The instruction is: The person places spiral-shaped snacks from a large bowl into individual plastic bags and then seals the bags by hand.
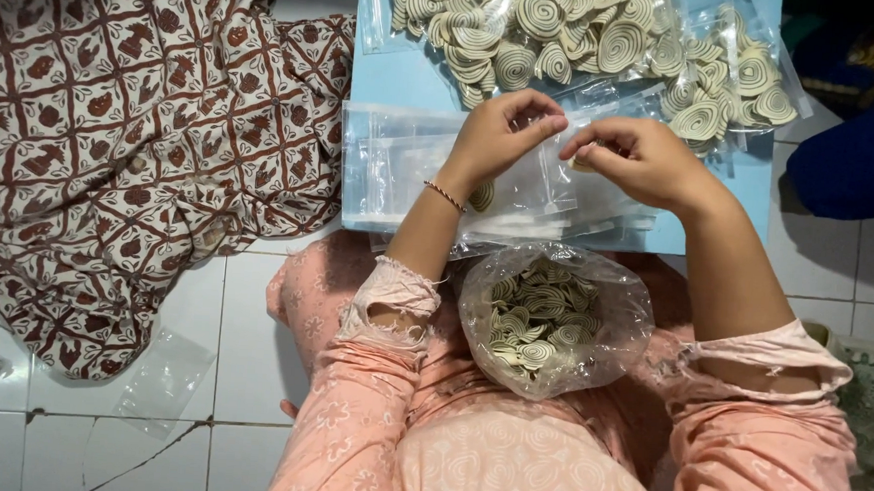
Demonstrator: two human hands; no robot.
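One lap bag (555, 316) of spiral crackers (open), left hand (500, 134) and right hand (636, 158) both pinching one clear pouch (550, 177).

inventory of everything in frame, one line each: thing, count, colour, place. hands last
spiral snack pieces: many, cream, loose heap on plastic, top centre
blue board: one, light blue, under heap and pouches
empty plastic pouches: a stack, clear, on the board under the hands
open bag of spirals: one, clear, on the lap
patterned cloth: one, brown and white, left on tiled floor
loose pouch: one, clear, floor lower left
bracelet: one, red and white, left wrist
left hand: pinching a pouch edge
right hand: fingers curled at the same pouch
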